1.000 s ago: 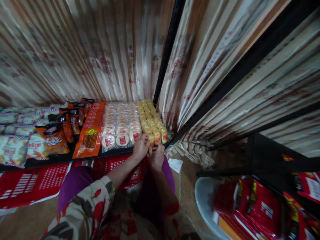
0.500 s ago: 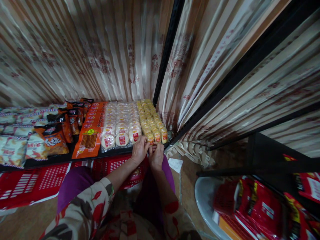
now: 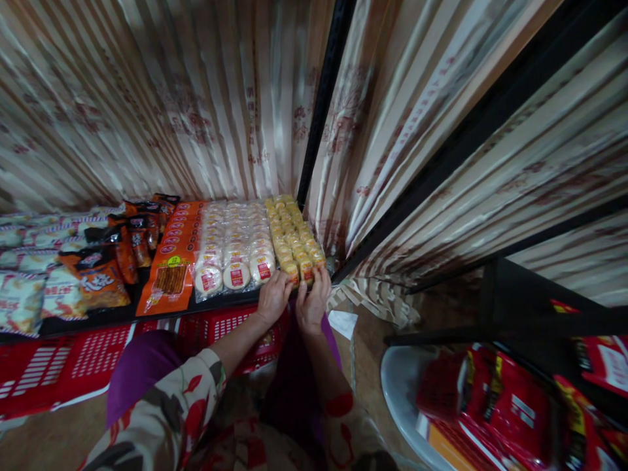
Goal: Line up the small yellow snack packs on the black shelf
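Note:
On a low black shelf (image 3: pixel 122 313) lie rows of snack packs. My left hand (image 3: pixel 273 297) and my right hand (image 3: pixel 313 302) both rest at the shelf's front edge, fingers curled against the front of the rows of small yellow cakes (image 3: pixel 293 237) with red labels. The left fingers press on the frontmost cake; the right fingers lie spread over the front right ones. To the left of the yellow cakes sit rows of round white cakes (image 3: pixel 235 242) in clear wrap.
Orange flat packs (image 3: pixel 171 261), orange chip bags (image 3: pixel 98 278) and pale bags (image 3: pixel 24 294) fill the shelf's left. Red plastic baskets (image 3: pixel 53 366) sit below. A striped curtain hangs behind, with a black upright post (image 3: pixel 318 111). Red packets (image 3: pixel 495 405) lie on a white surface at right.
My right hand has shifted right and its fingers have spread over the front right yellow cakes. The left hand stays at the front cake. The view has drifted slightly left.

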